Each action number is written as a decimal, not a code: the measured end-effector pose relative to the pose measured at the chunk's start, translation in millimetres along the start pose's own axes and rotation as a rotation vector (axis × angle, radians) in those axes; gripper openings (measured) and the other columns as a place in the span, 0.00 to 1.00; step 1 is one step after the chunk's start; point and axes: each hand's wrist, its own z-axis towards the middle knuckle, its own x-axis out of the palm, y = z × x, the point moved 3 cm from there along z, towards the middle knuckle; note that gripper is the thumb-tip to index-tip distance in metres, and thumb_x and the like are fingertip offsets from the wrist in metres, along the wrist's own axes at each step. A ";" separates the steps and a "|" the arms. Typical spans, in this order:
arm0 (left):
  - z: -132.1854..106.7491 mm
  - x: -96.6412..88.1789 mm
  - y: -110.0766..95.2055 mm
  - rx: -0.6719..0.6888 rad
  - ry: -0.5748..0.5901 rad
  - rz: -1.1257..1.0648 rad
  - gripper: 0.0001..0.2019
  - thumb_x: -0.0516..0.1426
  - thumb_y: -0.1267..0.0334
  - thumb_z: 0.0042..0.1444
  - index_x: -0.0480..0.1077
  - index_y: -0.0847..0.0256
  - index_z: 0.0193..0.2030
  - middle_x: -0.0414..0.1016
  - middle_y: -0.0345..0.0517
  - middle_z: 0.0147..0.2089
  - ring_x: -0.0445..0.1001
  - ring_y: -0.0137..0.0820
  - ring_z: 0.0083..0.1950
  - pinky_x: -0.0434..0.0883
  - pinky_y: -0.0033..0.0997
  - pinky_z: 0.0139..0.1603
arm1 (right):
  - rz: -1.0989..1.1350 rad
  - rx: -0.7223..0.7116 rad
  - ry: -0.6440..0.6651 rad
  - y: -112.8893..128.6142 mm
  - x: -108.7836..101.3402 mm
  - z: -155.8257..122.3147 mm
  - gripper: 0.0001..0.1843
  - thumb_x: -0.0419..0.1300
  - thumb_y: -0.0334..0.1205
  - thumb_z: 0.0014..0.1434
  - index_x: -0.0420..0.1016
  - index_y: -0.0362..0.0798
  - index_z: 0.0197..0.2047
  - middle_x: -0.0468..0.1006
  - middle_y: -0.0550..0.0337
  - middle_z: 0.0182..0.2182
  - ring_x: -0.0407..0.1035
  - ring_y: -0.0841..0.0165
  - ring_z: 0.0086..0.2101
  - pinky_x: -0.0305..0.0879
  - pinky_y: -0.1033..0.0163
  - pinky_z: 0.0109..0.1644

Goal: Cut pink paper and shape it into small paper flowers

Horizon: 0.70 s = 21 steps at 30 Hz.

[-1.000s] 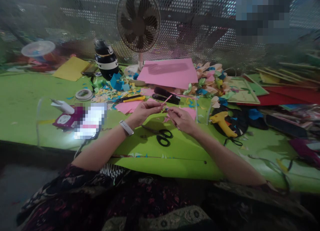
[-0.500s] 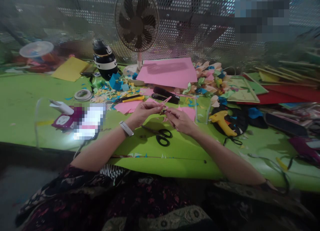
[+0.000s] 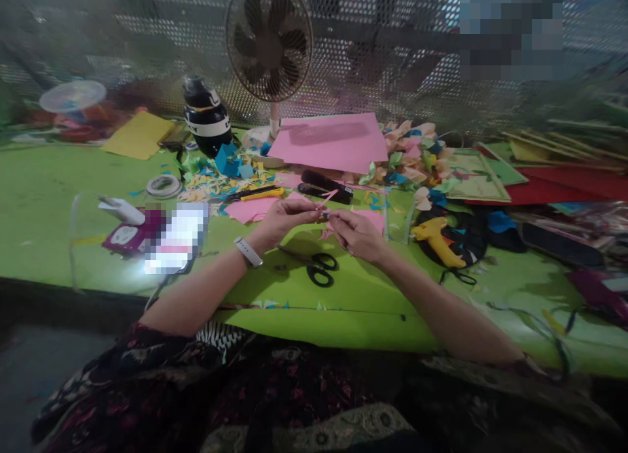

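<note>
Pink strip: narrow, straight-edged strip of pale pink, paper-like material; slim along the part that shows.
Strip's pose: free end slants up and to the right, away from the fingertips; lower end runs in among them, mostly covered.
Strip's hold: pinched between thumb and fingers of the left hand.
Bluish bit: tiny dark-bluish piece; shape and material too small to tell.
Bit's place: at the pinched fingertips of the right hand, just beside the strip's lower end; whether the two touch, unclear.
Height: both raised above the green tabletop.
</note>
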 end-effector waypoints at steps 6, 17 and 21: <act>-0.6 2.7 0.1 -0.004 0.009 -0.007 0.15 0.75 0.55 0.42 0.84 0.59 0.35 0.85 0.48 0.39 0.81 0.32 0.41 0.76 0.40 0.55 | -0.001 -0.012 0.029 1.8 2.0 0.5 0.23 0.55 0.61 0.68 0.69 0.48 0.37 0.62 0.70 0.18 0.57 0.75 0.19 0.54 0.67 0.22; -0.1 2.1 0.8 0.013 0.015 -0.014 0.14 0.75 0.56 0.42 0.84 0.60 0.35 0.85 0.48 0.38 0.81 0.32 0.40 0.76 0.39 0.53 | -0.013 -0.020 0.040 -0.3 2.9 0.6 0.23 0.54 0.61 0.68 0.69 0.48 0.38 0.62 0.70 0.19 0.56 0.75 0.19 0.54 0.67 0.22; -0.3 3.2 0.8 0.009 0.019 -0.030 0.14 0.75 0.57 0.42 0.84 0.60 0.34 0.85 0.48 0.39 0.82 0.33 0.41 0.77 0.40 0.54 | -0.008 -0.024 0.040 -0.1 3.8 1.0 0.24 0.54 0.62 0.67 0.68 0.48 0.37 0.61 0.70 0.19 0.56 0.75 0.19 0.54 0.67 0.22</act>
